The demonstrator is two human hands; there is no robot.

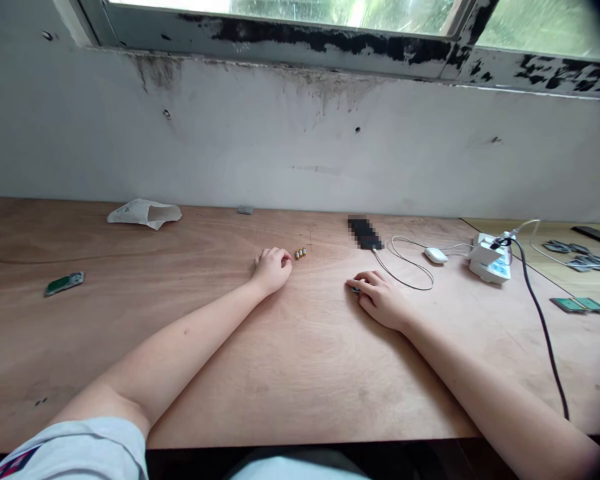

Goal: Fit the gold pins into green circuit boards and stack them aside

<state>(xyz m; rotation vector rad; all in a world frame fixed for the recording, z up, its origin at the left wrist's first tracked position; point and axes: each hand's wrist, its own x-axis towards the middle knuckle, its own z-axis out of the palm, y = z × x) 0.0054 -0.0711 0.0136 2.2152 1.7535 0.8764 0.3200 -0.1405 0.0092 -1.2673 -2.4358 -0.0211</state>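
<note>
Currently resting the left hand (273,272) on the brown wooden table (280,373), with fingers curled inward, just beside small gold-and-white cylinders (301,253) toward the far edge; laying the right hand (380,300) over a small greenish flat piece (355,290), well in from the near edge; cannot tell either grip's closure.

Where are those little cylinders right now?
In the head view, the little cylinders lie on the wooden table near the middle of the picture, just right of the left hand and left of the right hand.
</note>
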